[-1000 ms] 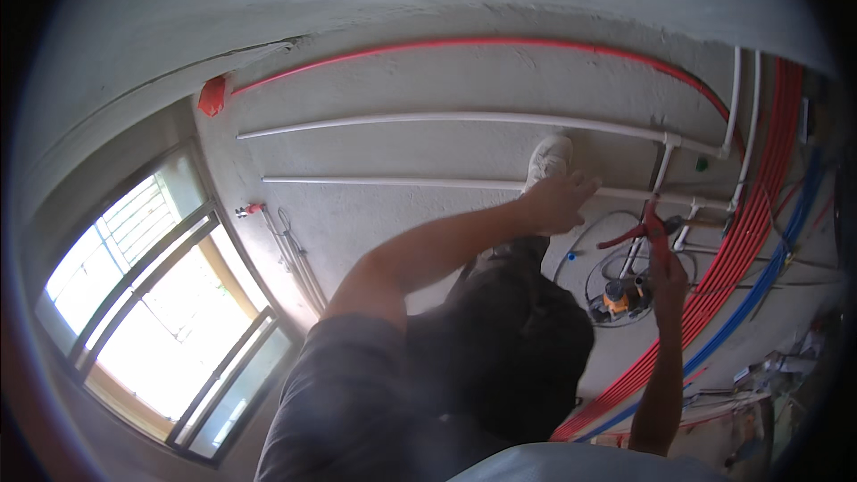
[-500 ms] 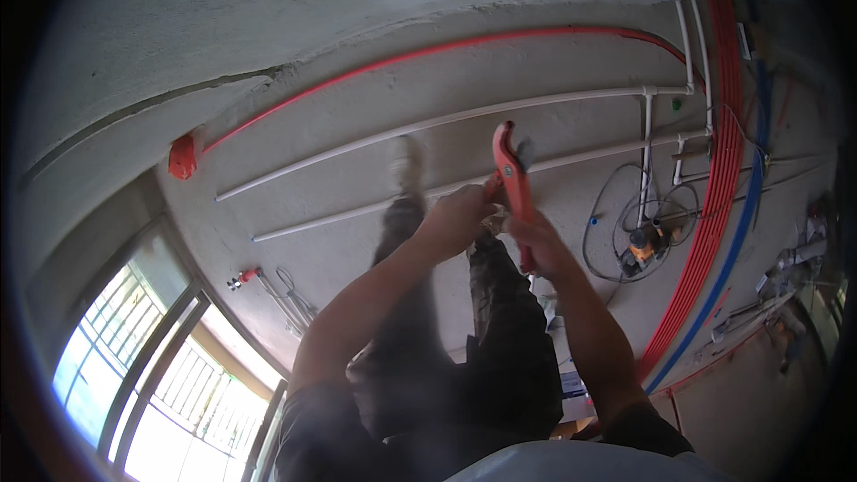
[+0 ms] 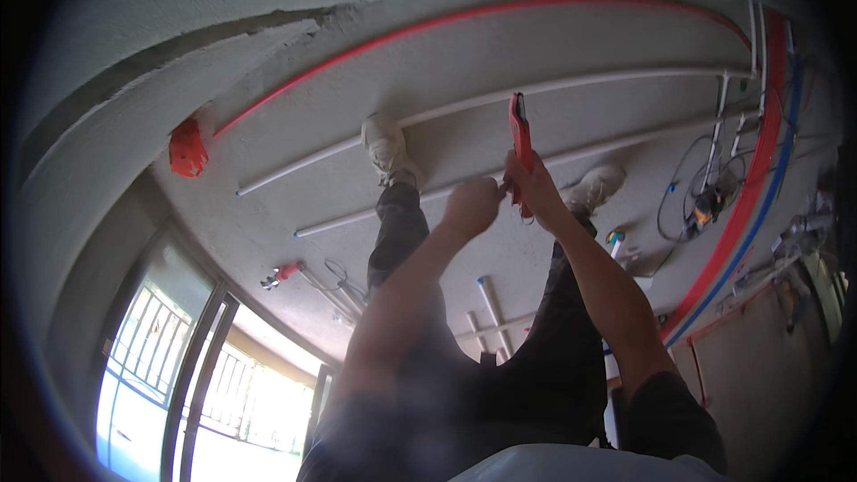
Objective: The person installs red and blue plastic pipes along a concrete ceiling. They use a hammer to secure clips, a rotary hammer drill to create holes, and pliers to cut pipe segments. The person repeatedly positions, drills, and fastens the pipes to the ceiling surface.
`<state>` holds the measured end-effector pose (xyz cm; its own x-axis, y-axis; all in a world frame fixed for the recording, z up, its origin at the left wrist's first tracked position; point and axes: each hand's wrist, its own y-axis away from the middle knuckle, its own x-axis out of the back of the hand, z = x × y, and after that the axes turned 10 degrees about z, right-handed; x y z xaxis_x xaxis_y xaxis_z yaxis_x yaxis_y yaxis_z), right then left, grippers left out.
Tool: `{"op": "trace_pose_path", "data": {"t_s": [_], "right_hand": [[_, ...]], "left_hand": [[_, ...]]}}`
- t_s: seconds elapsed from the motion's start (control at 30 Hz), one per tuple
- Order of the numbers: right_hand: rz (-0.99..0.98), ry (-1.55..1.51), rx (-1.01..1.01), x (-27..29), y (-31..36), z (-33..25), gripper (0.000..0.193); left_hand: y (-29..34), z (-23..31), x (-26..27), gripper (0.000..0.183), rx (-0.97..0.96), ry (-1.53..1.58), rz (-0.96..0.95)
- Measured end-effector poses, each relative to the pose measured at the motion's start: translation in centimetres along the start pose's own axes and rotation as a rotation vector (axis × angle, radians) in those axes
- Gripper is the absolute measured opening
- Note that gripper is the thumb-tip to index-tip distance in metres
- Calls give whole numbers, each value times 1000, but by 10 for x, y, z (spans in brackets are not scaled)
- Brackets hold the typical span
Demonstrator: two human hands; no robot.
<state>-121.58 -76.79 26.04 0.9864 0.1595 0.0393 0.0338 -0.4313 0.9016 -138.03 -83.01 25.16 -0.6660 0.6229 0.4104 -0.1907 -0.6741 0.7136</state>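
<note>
Red pipe cutters [image 3: 521, 132] rise out of my right hand [image 3: 534, 186], whose fingers are wrapped round the handle end. The tool is turned nearly edge-on, its head pointing away from me. My left hand [image 3: 473, 208] is closed just beside the handles, its fingertips at or against them; what it pinches is hidden. Below the hands, two white pipes run across the floor: the far pipe [image 3: 464, 107] and the near pipe [image 3: 357, 218]. My feet are apart, the left shoe [image 3: 386, 145] by the far pipe and the right shoe [image 3: 596, 186] beyond the near one.
A red conduit [image 3: 402, 38] curves along the wall base to a red bag-like object [image 3: 187, 150]. At right lie bundled red pipes [image 3: 759, 187], a blue pipe [image 3: 778, 205] and an orange-black power tool [image 3: 708, 205] with its cord. Short white pipes [image 3: 490, 302] lie between my legs. Glass doors [image 3: 152, 339] stand left.
My left foot has come to rest near the far pipe and my stance is wider. The pipe cutters have turned from side-on to edge-on. The view has shifted.
</note>
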Motion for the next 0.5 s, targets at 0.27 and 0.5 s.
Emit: {"op": "trace_pose_path", "data": {"t_s": [0.27, 0.5], "right_hand": [[342, 545, -287, -59, -23, 73, 79], [587, 612, -320, 28, -93, 115, 131]], "left_hand": [[32, -135, 28, 27, 248, 206, 270], [14, -101, 17, 24, 231, 219, 240]]}}
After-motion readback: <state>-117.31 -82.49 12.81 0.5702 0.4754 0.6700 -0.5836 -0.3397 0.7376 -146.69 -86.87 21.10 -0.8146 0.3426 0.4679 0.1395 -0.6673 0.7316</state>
